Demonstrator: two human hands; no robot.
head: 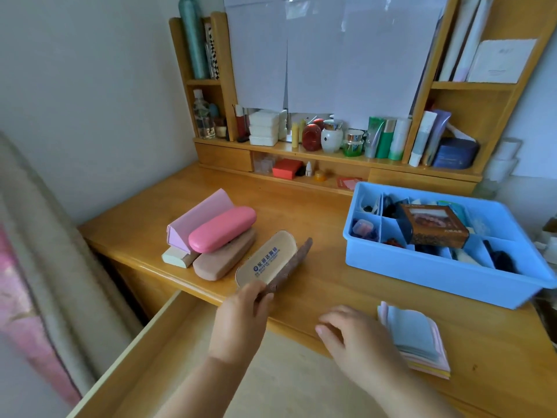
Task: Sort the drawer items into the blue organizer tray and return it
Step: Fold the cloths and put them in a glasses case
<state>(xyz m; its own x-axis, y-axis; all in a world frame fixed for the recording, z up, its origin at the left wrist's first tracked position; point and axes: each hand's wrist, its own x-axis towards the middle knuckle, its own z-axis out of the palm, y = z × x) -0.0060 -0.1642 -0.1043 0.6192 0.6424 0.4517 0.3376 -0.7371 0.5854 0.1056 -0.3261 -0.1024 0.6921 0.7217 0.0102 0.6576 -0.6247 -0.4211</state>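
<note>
The blue organizer tray stands on the right of the wooden desk, its compartments filled with small items and a brown box. My left hand grips the near end of a tan and brown glasses case that lies on the desk. Left of it are a pink glasses case, a tan case and a pink folded case. My right hand hovers with relaxed fingers, holding nothing, beside a stack of pastel cloths.
The open wooden drawer extends below the desk's front edge, under my arms. A shelf unit with bottles, jars and boxes runs along the back. A bed edge lies at the far left.
</note>
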